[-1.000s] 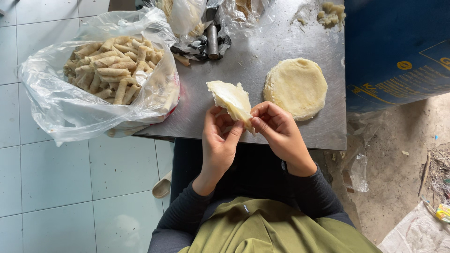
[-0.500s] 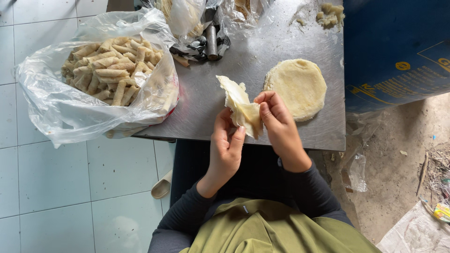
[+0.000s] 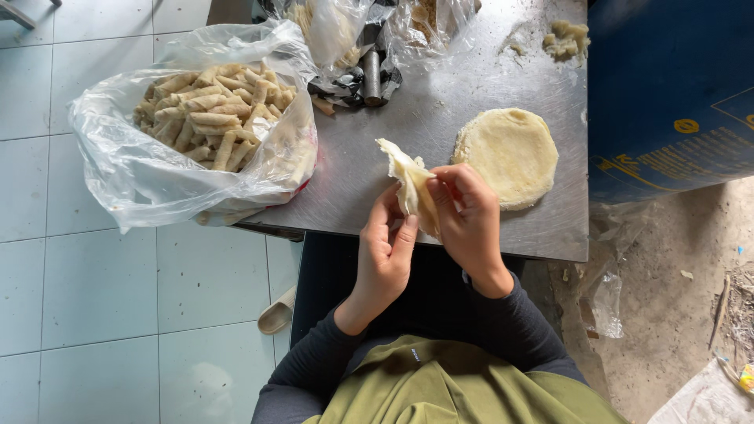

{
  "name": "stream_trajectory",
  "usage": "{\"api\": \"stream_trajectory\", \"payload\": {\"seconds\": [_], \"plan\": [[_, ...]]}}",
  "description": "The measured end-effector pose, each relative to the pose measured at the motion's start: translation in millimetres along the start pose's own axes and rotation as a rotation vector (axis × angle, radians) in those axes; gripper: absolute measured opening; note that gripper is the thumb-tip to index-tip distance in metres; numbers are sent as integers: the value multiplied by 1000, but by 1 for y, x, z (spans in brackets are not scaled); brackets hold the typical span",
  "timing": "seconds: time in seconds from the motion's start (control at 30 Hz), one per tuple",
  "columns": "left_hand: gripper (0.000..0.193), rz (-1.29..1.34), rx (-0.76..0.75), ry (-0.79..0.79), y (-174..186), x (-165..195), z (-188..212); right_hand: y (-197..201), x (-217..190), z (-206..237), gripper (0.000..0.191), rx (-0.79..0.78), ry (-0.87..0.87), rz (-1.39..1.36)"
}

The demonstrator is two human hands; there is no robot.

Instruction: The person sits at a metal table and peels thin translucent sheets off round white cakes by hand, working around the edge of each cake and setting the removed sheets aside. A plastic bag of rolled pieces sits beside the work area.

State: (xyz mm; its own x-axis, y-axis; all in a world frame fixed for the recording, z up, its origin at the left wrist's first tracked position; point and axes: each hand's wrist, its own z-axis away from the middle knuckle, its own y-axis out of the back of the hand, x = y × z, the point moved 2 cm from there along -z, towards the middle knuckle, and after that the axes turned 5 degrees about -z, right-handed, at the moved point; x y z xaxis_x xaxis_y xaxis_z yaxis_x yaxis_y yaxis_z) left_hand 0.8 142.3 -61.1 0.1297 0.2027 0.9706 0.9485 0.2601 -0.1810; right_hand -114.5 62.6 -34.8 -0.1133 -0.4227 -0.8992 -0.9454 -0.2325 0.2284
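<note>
My left hand (image 3: 385, 255) and right hand (image 3: 470, 220) pinch a thin, floppy pale wrapper (image 3: 410, 188) between curled fingers, above the surface (image 3: 408, 118) edge. A round stack of wrappers (image 3: 506, 155) lies just beside, on dull steel.

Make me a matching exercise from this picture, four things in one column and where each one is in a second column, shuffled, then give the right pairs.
Things:
1. thin wrapper
2. stack of round wrappers
3. finished rolls
4. clump of filling

Places:
A. far right corner of the metal table
B. inside the clear plastic bag at the left
C. flat on the table beside the right hand
D. pinched between the left hand and the right hand

Pairs: 1-D, 2-C, 3-B, 4-A
</note>
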Motion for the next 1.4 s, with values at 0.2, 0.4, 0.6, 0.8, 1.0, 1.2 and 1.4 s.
{"api": "stream_trajectory", "payload": {"seconds": [0.2,0.4,0.6,0.8,1.0,1.2,1.4], "plan": [[60,-163,61,-203,4,2,4,-11,24,6,11,49,-236,-282],[46,140,88,88,1,-45,-1,-42,11,6,25,-156,34,52],[47,322,114,76,12,-56,0,-34,10,-10,31,-266,72,70],[47,620,98,109,9,-43,6,-23,-5,-12,35,-81,629,577],[50,540,25,204,20,-27,13,7,-2,-26,25,11,699,716],[43,659,67,294,34,-18,14,48,19,-41,16,202,384,390],[49,710,173,265,62,9,1,81,48,-53,34,237,-249,-767]]}}
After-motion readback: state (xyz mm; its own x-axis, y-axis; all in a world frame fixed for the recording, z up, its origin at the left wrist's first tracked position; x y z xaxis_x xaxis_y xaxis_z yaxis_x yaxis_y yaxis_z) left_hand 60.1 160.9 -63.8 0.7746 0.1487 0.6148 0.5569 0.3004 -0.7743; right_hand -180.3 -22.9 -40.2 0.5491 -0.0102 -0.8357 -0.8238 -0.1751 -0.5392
